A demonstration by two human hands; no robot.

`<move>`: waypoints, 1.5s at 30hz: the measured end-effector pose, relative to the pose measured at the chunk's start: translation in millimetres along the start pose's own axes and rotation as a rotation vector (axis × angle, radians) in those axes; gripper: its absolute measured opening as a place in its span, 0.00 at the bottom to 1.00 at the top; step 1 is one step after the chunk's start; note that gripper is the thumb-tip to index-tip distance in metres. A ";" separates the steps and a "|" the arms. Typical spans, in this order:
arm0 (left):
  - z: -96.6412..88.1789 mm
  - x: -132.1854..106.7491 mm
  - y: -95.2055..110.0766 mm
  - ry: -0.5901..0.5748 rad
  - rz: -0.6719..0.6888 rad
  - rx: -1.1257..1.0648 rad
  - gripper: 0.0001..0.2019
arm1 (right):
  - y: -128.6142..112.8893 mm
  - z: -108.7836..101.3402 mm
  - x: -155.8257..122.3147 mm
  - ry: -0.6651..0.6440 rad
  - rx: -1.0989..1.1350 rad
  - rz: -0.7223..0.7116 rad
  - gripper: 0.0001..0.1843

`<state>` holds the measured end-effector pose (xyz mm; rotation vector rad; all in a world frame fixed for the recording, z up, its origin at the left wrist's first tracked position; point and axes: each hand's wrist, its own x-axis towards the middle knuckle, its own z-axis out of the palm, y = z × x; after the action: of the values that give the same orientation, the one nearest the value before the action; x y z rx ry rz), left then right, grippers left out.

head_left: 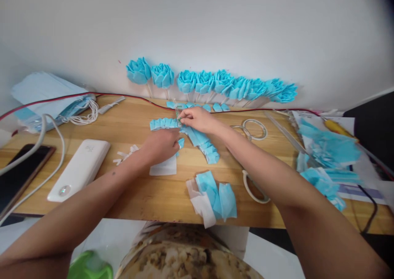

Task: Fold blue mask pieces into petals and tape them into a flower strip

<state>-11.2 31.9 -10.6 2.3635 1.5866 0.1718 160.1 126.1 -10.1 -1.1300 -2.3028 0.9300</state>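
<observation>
Mid-frame, right hand [197,119] pinching the pleated strip [184,131], left hand [161,144] closed, pressing it to the table [138,188]. Best kept taut, pleats even.

No text, label, brand or number can be read here. The white power bank [79,169], at about eight o'clock from the hands, carries a faint grey mark near its far end, too blurred and small to make out as letters
</observation>
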 end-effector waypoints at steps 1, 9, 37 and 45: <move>-0.1 0.1 0.0 0.002 -0.008 0.006 0.15 | 0.1 -1.0 0.0 0.027 -0.023 0.004 0.06; -6.5 1.2 4.5 -0.060 -0.037 0.096 0.15 | 0.3 -13.3 0.3 0.261 0.004 0.063 0.11; -54.0 -149.7 -9.2 1.109 -0.331 -1.619 0.06 | -98.9 62.4 -12.4 0.099 0.018 -0.329 0.19; -35.2 -138.4 -3.3 1.013 -0.311 -1.701 0.07 | -90.1 3.9 -58.5 0.071 -0.230 -0.288 0.33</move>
<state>-76.7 -88.2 30.3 0.5991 1.0507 1.8805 144.1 37.0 47.8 -0.8659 -2.4750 0.5217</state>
